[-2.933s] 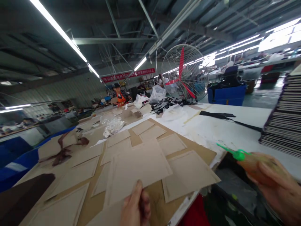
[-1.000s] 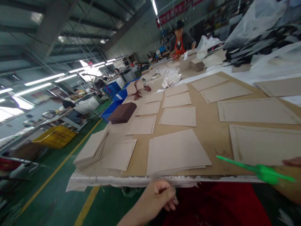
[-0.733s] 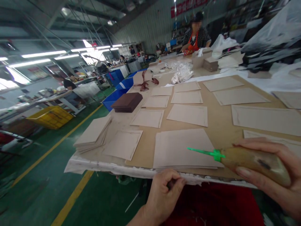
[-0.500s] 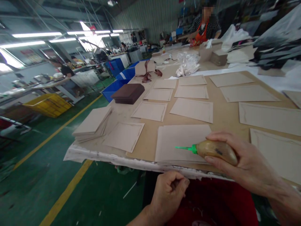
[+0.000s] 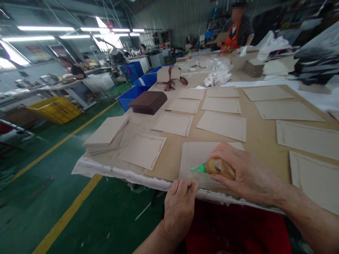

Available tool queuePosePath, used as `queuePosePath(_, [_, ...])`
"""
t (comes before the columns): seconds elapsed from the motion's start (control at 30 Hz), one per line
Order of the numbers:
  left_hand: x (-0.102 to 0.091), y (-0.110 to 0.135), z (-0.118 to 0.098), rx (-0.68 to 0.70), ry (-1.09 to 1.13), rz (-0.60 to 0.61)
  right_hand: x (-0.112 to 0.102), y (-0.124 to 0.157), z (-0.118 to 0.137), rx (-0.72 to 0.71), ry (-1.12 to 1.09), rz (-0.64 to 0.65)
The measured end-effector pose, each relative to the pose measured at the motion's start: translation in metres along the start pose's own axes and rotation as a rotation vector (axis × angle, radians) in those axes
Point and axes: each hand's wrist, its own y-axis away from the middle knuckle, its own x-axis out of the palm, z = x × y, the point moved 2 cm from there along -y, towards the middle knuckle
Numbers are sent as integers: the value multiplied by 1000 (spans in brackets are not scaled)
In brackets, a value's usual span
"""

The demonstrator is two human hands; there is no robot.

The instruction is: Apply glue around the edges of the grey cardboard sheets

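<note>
My right hand (image 5: 235,169) is wrapped around a glue bottle (image 5: 219,168) of cloudy amber plastic with a green nozzle. The bottle lies nearly level, its tip pointing left over a short stack of beige cardboard sheets (image 5: 188,155) at the table's front edge. I cannot tell whether the tip touches the top sheet. My left hand (image 5: 181,203) is closed, its curled fingers at the table edge by the stack's front left corner. What those fingers grip, if anything, is hidden. Single cardboard sheets (image 5: 222,125), several with a brownish line along their borders, lie in rows beyond.
A taller cardboard stack (image 5: 106,132) stands at the table's left edge, with dark brown panels (image 5: 148,100) behind it. Crumpled clear plastic (image 5: 218,72) lies farther back. Blue bins (image 5: 129,97) stand beside the table. A person in an orange apron (image 5: 231,40) works at the far end.
My right hand has brought the bottle left and its nozzle nearer the stack's left side. My left hand has risen from below the table edge to the stack's front corner. The view has shifted slightly.
</note>
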Motion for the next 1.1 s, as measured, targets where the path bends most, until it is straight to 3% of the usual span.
queuePosePath(0.13, [5,4,-1,6,17,5,-3,-6,4,-11,-35,153])
queuePosePath(0.3, [8,7,-4,-6,6,7,-3,-18,-7,2,47,41])
queuePosePath(0.47, [12,9,-7,-21,49,-18,-7,-19,-5,4,-15,188])
queuePosePath(0.6, [12,10,-6,-29,89,-61,-9,-21,-4,2,1,147])
queuePosePath(0.87, [11,4,-19,-70,97,-21,-6,-24,-7,1,-14,164])
queuePosePath(1.1, [22,10,-31,-47,116,99,-9,-15,4,-8,-34,224])
